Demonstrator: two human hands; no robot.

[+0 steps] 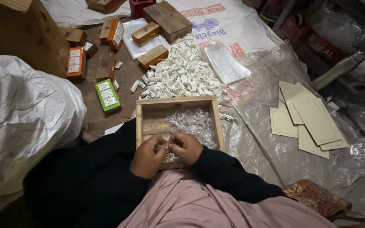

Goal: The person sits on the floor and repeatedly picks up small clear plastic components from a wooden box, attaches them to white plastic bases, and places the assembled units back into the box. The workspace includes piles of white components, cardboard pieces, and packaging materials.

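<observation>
Plastic sheeting and printed sacks cover the floor (258, 105) where the person sits. Both hands meet over the near edge of a shallow wooden tray (215, 122): the left hand (148, 155) and the right hand (186, 147) pinch a small clear wrapper (166, 147) between their fingertips. Just beyond the hands, crinkled clear wrappers (193, 122) fill the tray. Farther out lies a heap of small white pieces (182, 74). Well right of the right hand rest cream card sheets (311, 116); left of the left hand, a green box (107, 95).
</observation>
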